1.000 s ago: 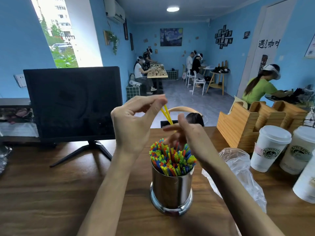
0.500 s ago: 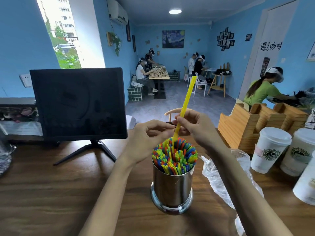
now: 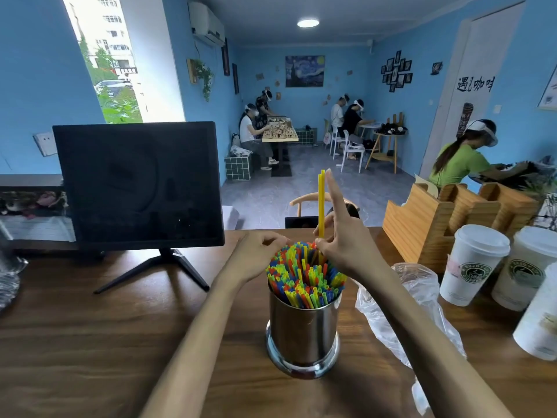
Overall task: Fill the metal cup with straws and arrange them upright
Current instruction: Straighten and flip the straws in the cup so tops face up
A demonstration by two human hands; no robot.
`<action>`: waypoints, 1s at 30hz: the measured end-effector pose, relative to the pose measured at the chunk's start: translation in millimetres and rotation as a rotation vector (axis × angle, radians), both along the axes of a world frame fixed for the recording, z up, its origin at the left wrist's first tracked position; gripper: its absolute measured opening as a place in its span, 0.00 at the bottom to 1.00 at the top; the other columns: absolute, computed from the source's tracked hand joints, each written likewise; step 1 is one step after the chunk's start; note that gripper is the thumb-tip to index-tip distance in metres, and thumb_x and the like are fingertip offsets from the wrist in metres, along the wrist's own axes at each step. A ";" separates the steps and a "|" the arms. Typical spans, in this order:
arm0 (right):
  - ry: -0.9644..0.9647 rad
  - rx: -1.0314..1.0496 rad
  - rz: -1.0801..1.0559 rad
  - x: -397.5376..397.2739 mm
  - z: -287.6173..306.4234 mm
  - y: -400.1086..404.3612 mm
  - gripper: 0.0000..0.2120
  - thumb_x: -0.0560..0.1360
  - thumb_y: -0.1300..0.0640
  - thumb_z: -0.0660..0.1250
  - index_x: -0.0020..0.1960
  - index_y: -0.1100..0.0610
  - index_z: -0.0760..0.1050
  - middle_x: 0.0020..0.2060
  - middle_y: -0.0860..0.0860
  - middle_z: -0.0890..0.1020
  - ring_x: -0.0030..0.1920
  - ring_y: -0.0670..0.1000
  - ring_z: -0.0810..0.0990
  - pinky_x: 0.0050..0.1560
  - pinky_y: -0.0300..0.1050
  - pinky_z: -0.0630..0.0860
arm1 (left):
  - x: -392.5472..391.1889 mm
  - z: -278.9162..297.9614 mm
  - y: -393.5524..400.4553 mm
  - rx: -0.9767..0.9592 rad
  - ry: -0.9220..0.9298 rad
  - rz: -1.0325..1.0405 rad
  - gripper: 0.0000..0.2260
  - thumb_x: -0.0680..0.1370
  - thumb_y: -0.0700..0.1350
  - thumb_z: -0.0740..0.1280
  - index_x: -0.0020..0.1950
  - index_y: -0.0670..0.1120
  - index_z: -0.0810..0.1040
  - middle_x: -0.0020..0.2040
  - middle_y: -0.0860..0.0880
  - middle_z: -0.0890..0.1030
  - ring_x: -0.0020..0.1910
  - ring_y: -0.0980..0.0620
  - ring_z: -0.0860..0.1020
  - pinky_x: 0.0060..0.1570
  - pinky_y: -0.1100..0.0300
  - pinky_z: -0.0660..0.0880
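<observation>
Bright, even light comes from the round ceiling lamp (image 3: 308,23) and from the overexposed window (image 3: 120,58) left of it. Straight lines bow toward the frame edges, and the metal cup (image 3: 303,333) below the lamp shows soft glare.

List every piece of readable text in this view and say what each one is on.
"遇l咖啡": black characters painted on the pale door panel at the right; the last character is only roughly legible.
Round green logo on the nearest white lidded paper cup: ring lettering too blurred to read.
Green logo on the second white paper cup: also too blurred.
Framed pictures on the blue back wall: too small for any text.
</observation>
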State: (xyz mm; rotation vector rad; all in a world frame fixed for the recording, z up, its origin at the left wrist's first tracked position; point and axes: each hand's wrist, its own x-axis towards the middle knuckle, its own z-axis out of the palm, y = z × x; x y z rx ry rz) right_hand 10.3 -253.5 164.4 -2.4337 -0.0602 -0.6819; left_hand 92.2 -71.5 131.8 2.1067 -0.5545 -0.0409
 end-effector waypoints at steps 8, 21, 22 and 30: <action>-0.032 -0.003 -0.092 0.2 -6.9 3.8 0.16 0.79 0.52 0.70 0.66 0.51 0.75 0.44 0.45 0.81 0.40 0.45 0.79 0.47 0.47 0.81 | -9.2 10.6 -0.8 -0.171 -0.117 0.081 0.11 0.83 0.51 0.66 0.63 0.52 0.82 0.53 0.58 0.82 0.56 0.57 0.79 0.47 0.73 0.74; -0.009 -0.014 0.069 4.5 -2.6 2.3 0.12 0.77 0.46 0.72 0.54 0.52 0.85 0.45 0.46 0.87 0.44 0.40 0.82 0.46 0.38 0.77 | -33.9 52.7 -22.4 -0.316 -0.451 -0.038 0.10 0.78 0.44 0.74 0.56 0.57 0.85 0.48 0.57 0.87 0.46 0.61 0.84 0.50 0.56 0.82; -0.034 -0.004 0.069 5.3 -3.6 1.7 0.13 0.77 0.45 0.71 0.54 0.53 0.84 0.44 0.46 0.87 0.44 0.41 0.83 0.46 0.39 0.77 | -34.4 49.2 -22.2 -0.246 -0.458 -0.052 0.10 0.78 0.45 0.73 0.56 0.57 0.86 0.50 0.57 0.87 0.49 0.64 0.82 0.53 0.59 0.80; -0.013 0.021 -0.003 6.0 -21.2 0.2 0.12 0.78 0.49 0.71 0.60 0.51 0.80 0.40 0.41 0.80 0.40 0.39 0.78 0.44 0.44 0.79 | -22.1 35.6 -10.0 -0.309 -0.208 -0.143 0.10 0.83 0.49 0.65 0.62 0.57 0.83 0.64 0.59 0.81 0.63 0.64 0.77 0.60 0.67 0.74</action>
